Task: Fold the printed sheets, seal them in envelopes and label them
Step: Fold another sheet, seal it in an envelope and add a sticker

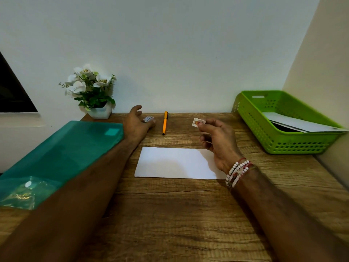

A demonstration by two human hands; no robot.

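Pinching a stamp (pixel 198 122), my right hand (pixel 219 137) hangs near the envelope (pixel 170 163). My left hand (pixel 137 123), fingers spread, sits beside a round disc (pixel 147 119).

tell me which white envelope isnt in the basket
The envelope lying flat on the desk, by the right hand pinching the stamp; the other white papers sit inside the green basket.
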